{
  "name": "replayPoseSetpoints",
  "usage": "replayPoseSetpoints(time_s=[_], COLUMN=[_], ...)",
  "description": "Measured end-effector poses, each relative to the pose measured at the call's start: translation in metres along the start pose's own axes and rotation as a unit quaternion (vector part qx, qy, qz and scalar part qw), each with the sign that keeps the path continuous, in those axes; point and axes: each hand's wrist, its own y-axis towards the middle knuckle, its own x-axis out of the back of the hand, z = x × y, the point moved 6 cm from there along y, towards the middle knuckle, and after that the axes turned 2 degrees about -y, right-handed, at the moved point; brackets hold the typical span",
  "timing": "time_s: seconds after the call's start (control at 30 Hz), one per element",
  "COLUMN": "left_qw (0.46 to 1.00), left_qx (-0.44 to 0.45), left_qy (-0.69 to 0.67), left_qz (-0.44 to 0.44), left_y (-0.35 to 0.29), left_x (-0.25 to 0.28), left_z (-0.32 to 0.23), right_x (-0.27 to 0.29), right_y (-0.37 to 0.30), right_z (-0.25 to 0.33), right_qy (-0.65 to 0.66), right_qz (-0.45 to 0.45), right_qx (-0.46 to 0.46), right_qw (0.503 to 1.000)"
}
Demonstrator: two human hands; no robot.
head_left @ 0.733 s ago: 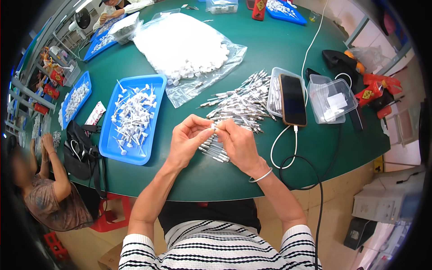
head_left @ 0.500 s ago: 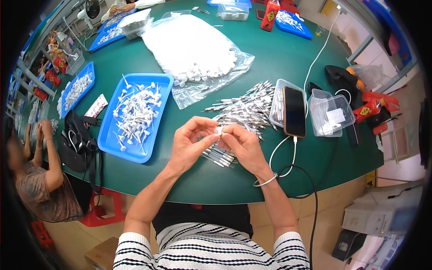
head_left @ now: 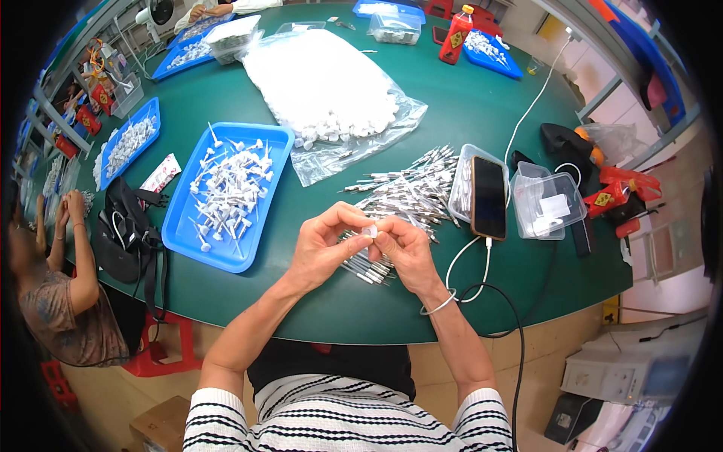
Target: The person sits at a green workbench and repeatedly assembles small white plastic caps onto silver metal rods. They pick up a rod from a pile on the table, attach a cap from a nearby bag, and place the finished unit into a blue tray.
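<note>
A small white plastic cap point(head_left: 370, 231) is pinched between the fingertips of both hands. My left hand point(head_left: 325, 245) has its thumb and forefinger closed on the cap from the left. From the other side, my right hand point(head_left: 407, 252) presses its thumb and forefinger to the same piece. Any thin shaft in the cap is hidden by the fingers. Just beyond and partly under my hands lies a loose pile of slim metal-and-white rods point(head_left: 410, 188). To the left, a blue tray point(head_left: 172, 226) holds many white-capped pieces with thin stems point(head_left: 230, 184).
A clear bag of white caps point(head_left: 324, 83) lies beyond my hands. At right, a phone point(head_left: 489, 200) with a cable leans on a clear box point(head_left: 461, 184), near another clear box point(head_left: 548, 200). A black bag point(head_left: 120, 233) and another person point(head_left: 68, 294) are at left.
My hands have shifted slightly downward and keep their pinch on the cap, which now shows more plainly between the fingertips. The whole view has moved a little.
</note>
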Motion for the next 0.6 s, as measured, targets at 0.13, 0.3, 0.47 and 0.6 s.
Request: replayPoseSetpoints(time_s=[0.13,0.3,0.47,0.6], left_qw=[0.998,0.975,0.97,0.976], left_qx=[0.001,-0.054,-0.051,-0.033], left_qy=[0.051,0.199,0.198,0.171], left_qz=[-0.045,-0.087,-0.133,-0.134], left_y=[0.002,-0.003,-0.005,-0.006], left_x=[0.0,0.002,0.009,0.007], left_z=[-0.006,-0.014,-0.009,-0.009], right_x=[0.002,0.006,0.009,0.01], right_y=[0.004,0.004,0.003,0.002], right_z=[0.002,0.004,0.003,0.007], right_qy=[0.012,0.004,-0.072,-0.132], right_qz=[-0.053,-0.084,-0.12,-0.136], right_qx=[0.023,0.044,0.066,0.098], right_qw=[0.998,0.995,0.988,0.977])
